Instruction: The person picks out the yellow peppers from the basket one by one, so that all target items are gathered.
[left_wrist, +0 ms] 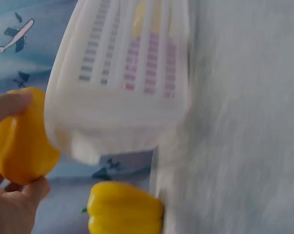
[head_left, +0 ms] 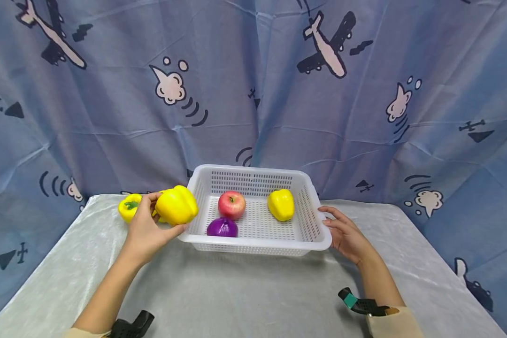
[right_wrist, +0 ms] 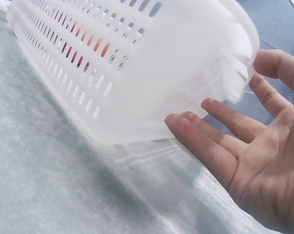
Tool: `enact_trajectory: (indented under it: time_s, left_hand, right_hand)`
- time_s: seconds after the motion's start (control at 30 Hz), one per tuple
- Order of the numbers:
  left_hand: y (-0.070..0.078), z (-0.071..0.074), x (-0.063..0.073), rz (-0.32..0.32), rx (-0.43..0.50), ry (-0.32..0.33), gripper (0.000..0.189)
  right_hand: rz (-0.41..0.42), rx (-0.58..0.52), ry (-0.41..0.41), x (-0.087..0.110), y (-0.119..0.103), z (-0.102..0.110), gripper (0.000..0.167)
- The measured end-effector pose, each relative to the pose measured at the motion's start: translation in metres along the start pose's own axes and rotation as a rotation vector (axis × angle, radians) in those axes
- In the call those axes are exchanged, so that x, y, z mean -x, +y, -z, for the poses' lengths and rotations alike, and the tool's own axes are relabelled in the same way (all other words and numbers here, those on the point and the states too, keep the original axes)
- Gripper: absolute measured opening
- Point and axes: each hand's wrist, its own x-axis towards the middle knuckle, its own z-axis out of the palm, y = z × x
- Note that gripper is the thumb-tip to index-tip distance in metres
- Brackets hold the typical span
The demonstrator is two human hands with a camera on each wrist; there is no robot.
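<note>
Left grip (head_left: 149, 232) pinched one yellow pepper (head_left: 176, 205), partly blocking second pepper (head_left: 126, 211); right grip (head_left: 348, 237) spread at basket (head_left: 257, 241); inside: one apple (head_left: 231, 204), one onion (head_left: 222, 227), third pepper (head_left: 280, 204)

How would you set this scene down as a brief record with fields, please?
Left hand: grips a held pepper, yellow, at the basket's left end
Right hand: touches the basket's right end
Container: white perforated basket
Contents: red apple, purple onion, yellow pepper on the right
Outside basket: stemmed pepper, yellow, to its left, partly hidden; whether another lies there is unclear
Surface: pale cloth
Backdrop: blue curtain with airplane prints
</note>
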Motion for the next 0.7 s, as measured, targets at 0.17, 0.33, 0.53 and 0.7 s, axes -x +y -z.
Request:
enact_trajectory:
  time_s: [0.17,0.33,0.53,0.7]
  left_hand:
    - [0.002,-0.007,-0.001,0.156,0.165,-0.055,0.094]
    - [0.003,-0.006,0.0,0.195,0.21,-0.071,0.094]
    - [0.008,-0.008,0.0,0.299,0.357,-0.006,0.077]
    - [0.011,-0.009,-0.001,0.334,0.398,0.061,0.059]
  right_hand:
    - [0.008,-0.004,-0.001,0.0,-0.001,0.0,0.029]
    - [0.012,0.008,-0.015,-0.001,-0.001,-0.001,0.028]
    - [0.015,-0.001,-0.017,-0.001,-0.002,-0.001,0.027]
    - [0.012,0.002,-0.011,0.0,-0.001,0.0,0.027]
